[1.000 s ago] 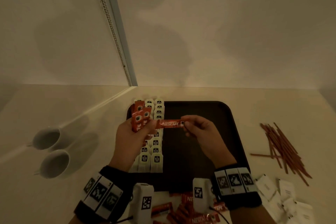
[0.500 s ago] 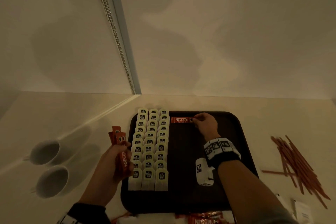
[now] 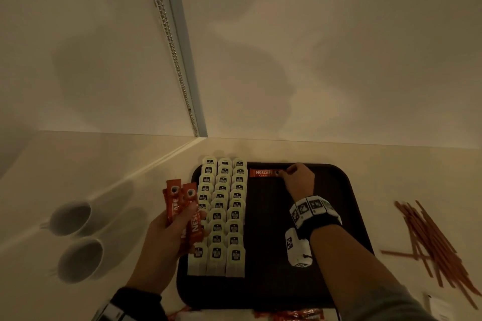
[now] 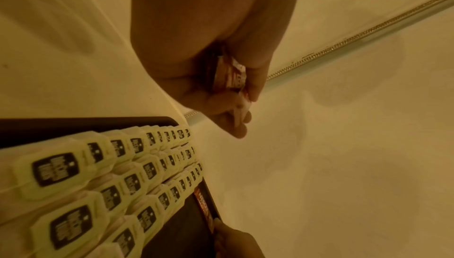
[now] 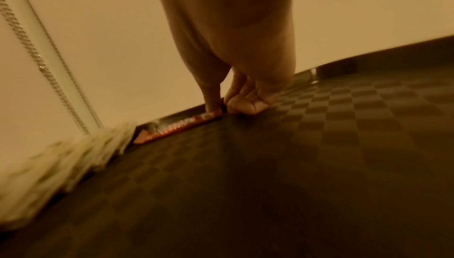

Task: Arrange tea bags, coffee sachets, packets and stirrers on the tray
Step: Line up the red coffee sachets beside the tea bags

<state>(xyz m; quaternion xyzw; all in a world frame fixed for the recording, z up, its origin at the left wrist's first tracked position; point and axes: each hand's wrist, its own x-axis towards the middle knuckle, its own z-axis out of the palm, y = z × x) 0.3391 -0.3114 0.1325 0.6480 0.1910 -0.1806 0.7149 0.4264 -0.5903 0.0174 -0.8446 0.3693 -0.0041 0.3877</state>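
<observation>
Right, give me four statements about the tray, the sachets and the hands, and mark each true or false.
1. The tea bags lie in three columns on the tray's left side. True.
2. The left hand is empty. False: it grips several coffee sachets.
3. The right hand touches a single sachet lying at the tray's far edge. True.
4. The stirrers are on the tray. False: they lie on the counter to its right.
</observation>
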